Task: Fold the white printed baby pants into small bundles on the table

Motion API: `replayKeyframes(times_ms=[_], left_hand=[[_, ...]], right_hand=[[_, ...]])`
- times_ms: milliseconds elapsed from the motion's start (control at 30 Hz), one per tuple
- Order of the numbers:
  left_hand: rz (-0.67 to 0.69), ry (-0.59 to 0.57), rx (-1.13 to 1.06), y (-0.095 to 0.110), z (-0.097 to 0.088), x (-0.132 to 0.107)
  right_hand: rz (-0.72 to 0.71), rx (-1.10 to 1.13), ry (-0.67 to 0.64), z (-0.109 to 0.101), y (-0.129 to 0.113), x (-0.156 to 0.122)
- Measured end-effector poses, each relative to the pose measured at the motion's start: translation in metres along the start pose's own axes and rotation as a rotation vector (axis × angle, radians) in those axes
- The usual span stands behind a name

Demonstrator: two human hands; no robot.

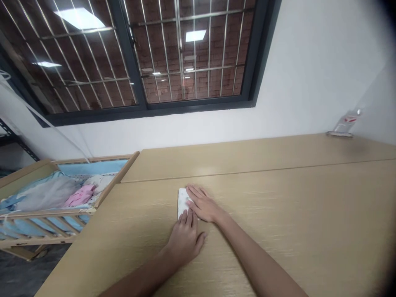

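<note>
A small white folded cloth (pixel 182 200) lies on the light wooden table (pixel 278 206). My right hand (pixel 202 204) lies flat on its right part, fingers stretched out and pointing left. My left hand (pixel 185 239) rests flat just below it, fingertips touching the cloth's near edge. Both hands press down; neither grips anything. Most of the cloth is hidden under my right hand.
A wooden baby cot (pixel 62 194) with blue, grey and pink fabrics stands left of the table. A small clear holder (pixel 342 126) sits at the table's far right by the white wall. A barred window (pixel 139 53) is above.
</note>
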State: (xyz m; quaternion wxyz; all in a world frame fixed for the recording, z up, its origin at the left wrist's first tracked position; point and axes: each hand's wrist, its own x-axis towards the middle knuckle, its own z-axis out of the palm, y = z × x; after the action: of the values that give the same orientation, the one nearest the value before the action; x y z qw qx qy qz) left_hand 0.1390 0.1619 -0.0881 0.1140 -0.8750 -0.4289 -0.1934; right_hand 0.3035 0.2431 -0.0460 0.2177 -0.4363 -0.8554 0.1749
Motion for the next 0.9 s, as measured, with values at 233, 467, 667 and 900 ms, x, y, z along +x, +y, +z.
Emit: replayKeyframes(times_ms=[233,467,667,900], left_hand=[[0.008,0.004,-0.071,-0.006,-0.009,0.005],[-0.117,0.050,-0.161,-0.037,-0.042,0.019],[-0.312,0.030,-0.005,-0.057,-0.042,0.023],[-0.395,-0.144,-0.029,-0.062,-0.034,0.025]], right_hand=[[0.015,0.021,0.030,0.005,0.008,0.000],[0.169,0.174,0.165,0.004,0.019,-0.003],[0.133,0.152,0.281,0.005,0.019,-0.002],[0.117,0.126,0.334,0.006,0.015,-0.001]])
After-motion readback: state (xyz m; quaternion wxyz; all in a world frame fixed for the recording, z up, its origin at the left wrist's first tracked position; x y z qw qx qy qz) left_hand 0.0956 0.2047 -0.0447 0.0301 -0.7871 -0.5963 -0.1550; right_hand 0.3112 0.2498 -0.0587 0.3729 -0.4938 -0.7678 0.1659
